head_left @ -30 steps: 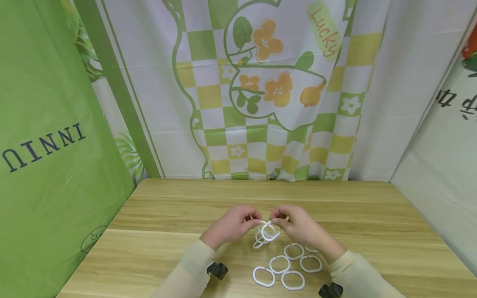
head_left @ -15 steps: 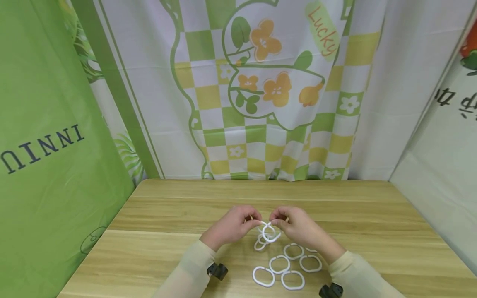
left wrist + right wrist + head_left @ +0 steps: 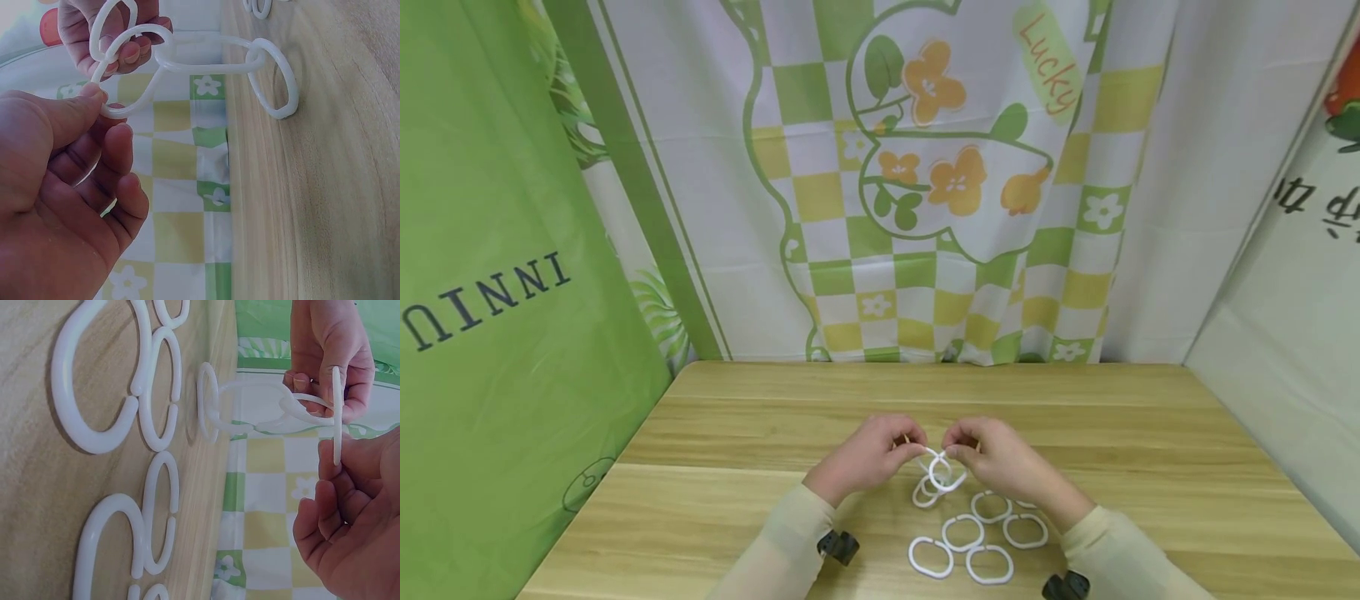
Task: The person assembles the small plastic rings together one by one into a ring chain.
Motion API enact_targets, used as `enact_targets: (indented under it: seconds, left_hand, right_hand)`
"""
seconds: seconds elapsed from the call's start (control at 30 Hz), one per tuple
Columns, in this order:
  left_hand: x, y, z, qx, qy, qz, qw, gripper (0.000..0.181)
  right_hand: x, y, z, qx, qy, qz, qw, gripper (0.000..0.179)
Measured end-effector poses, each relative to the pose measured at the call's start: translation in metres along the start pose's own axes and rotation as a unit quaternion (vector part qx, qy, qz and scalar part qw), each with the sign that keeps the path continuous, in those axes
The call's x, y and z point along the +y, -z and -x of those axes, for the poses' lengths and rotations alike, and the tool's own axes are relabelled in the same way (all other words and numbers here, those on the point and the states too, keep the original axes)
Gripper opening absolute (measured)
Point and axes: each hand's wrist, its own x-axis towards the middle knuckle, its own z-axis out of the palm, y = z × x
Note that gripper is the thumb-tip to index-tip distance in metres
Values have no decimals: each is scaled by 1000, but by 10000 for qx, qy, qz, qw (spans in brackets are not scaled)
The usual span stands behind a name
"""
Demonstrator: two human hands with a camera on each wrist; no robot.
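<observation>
My left hand pinches a white plastic curtain ring between thumb and fingertips. Hooked through it hangs a second ring, and a third ring at the lower end, close to the tabletop. Opposite, my right hand pinches another white ring, seen edge-on in the right wrist view. This ring crosses the one in the left hand; whether they are linked I cannot tell. The fingertips of both hands face each other, a small gap apart, over the table.
Several loose white rings, each with a gap in its rim, lie on the wooden table below and in front of the right hand. A patterned curtain hangs behind the far edge. Green fabric flanks the left side.
Both hands stay almost in place and keep their pinch. The ring in the right hand has shifted slightly downward and right, and the hanging rings have swung a little.
</observation>
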Motion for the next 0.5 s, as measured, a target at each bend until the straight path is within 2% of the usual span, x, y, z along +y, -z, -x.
enact_targets:
  seconds: [0.23,0.5]
  left_hand:
    - [0,-1,0,1,-136,66,9999,10]
    - [0,3,2,-124,162,286,9994,8]
  right_hand:
    - [0,-3,0,1,-119,-8,9999,8]
    - [0,0,-1,348,-402,-24,9986,6]
